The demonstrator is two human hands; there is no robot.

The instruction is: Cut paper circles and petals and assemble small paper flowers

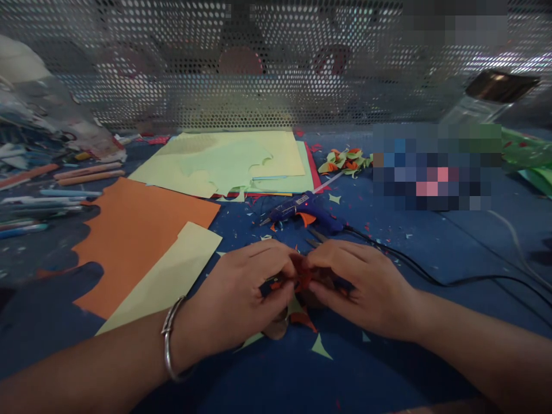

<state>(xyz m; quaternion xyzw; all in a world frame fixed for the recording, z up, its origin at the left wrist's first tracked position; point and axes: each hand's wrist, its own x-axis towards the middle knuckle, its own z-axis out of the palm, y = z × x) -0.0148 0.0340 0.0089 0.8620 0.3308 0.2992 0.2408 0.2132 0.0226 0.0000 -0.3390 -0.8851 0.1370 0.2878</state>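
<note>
My left hand (241, 290) and my right hand (360, 284) meet low in the middle of the view, over a blue cloth-covered table (388, 368). Both have their fingers pinched together on a small red-orange paper piece (302, 279), most of which is hidden between the fingertips. A metal bangle (169, 339) sits on my left wrist. Just beyond my fingers lies a blue glue gun (302, 210) with a red light, its black cord (431, 279) running off to the right. Paper scraps (319, 347) lie under and around my hands.
Orange paper (138, 230) and pale yellow paper (172, 276) lie at left, light green sheets (233, 161) further back. Pens and pencils (52, 195) are scattered far left. Folded green-orange paper pieces (345, 161) sit mid-back. A perforated metal screen (276, 69) closes the back. A jar (487, 98) stands back right.
</note>
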